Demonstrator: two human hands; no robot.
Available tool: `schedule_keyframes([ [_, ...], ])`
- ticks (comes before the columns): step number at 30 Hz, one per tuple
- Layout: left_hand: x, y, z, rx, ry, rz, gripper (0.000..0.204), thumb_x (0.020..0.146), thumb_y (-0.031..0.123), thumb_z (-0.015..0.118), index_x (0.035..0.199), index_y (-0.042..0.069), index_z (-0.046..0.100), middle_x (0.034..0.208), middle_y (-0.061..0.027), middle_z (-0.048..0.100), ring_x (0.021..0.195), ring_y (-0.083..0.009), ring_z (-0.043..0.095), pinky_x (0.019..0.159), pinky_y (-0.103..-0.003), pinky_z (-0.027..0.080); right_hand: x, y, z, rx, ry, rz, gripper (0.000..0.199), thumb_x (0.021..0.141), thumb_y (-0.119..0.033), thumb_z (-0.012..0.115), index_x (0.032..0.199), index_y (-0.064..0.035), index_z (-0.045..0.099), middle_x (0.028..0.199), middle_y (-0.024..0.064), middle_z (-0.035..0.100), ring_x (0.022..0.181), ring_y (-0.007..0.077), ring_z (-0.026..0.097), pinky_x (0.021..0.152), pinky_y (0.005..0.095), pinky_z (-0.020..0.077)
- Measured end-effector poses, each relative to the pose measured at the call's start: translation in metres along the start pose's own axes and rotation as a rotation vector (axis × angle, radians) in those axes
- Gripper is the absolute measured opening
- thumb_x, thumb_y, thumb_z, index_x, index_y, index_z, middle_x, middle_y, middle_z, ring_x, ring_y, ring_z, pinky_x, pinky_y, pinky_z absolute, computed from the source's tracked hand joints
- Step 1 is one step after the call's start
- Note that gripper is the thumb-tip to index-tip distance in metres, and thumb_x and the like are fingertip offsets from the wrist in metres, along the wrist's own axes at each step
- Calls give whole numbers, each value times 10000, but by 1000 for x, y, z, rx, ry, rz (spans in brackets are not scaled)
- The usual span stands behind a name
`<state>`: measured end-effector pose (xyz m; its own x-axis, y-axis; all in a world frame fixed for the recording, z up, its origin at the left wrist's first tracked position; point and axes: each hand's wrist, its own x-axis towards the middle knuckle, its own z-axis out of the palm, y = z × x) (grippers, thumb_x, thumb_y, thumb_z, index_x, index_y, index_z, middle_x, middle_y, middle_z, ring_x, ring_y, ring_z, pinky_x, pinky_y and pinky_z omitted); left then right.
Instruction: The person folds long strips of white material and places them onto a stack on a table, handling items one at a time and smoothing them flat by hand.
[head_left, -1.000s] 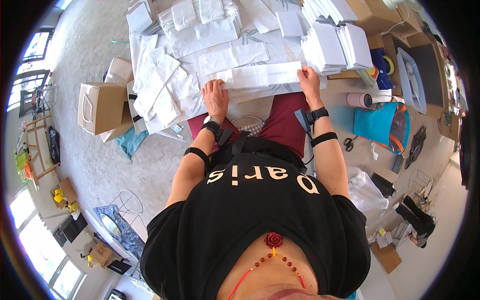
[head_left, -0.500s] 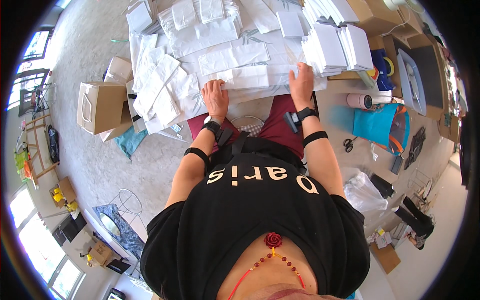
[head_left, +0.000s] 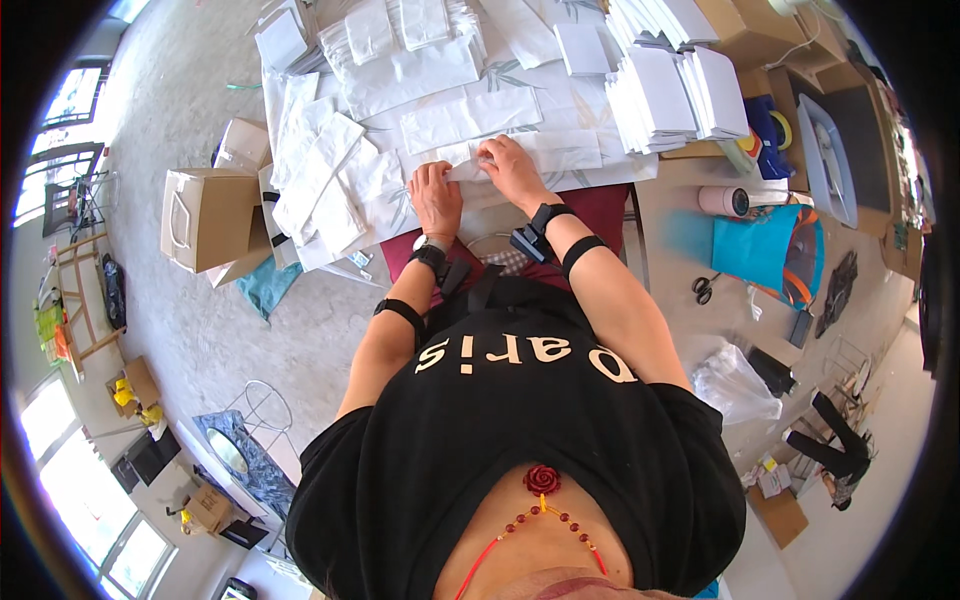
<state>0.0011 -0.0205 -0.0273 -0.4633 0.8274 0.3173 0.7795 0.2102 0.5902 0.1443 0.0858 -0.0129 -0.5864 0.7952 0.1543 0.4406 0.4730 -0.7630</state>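
A long, flat white plastic bag (head_left: pixel 565 151) lies along the near edge of the table, in front of me. At its left end my left hand (head_left: pixel 436 203) rests with bent fingers closed on the film. Just to the right, my right hand (head_left: pixel 517 174) pinches the bag's upper layer between thumb and fingertips. The exact grip of the left fingertips is partly hidden. Beyond both hands another flat white bag (head_left: pixel 470 118) lies parallel to the first. Loose white bags (head_left: pixel 330 180) overlap in a heap left of my left hand.
Stacks of folded white sheets (head_left: pixel 650 100) stand at the table's right. More white bags (head_left: pixel 410 75) are piled at the far side. A cardboard box (head_left: pixel 200 220) is left of the table; a blue bag (head_left: pixel 760 250) and scissors (head_left: pixel 704 289) lie on the floor at right.
My right hand has moved left along the bag, from its right part to near my left hand, and its open fingers have closed into a pinch. My left hand stays at the left end.
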Motion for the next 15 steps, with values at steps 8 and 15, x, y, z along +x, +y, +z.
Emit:
schedule_keyframes([
  [8,2,5,-3,-440,153,-463,164,902,61,686,1038,14,609,825,-76,605,710,-190,572,661,-336,484,-1,3,1,9,-50,16,331,808,-74,782,1117,-92,664,1039,108,631,1034,327,626,897,430,517],
  [15,9,20,-15,-774,97,-583,200,994,164,657,1066,-10,590,796,7,607,680,-64,531,592,-258,436,-3,1,0,-41,-61,2,453,777,-100,808,1214,-130,693,1049,106,627,1065,320,618,941,409,517],
])
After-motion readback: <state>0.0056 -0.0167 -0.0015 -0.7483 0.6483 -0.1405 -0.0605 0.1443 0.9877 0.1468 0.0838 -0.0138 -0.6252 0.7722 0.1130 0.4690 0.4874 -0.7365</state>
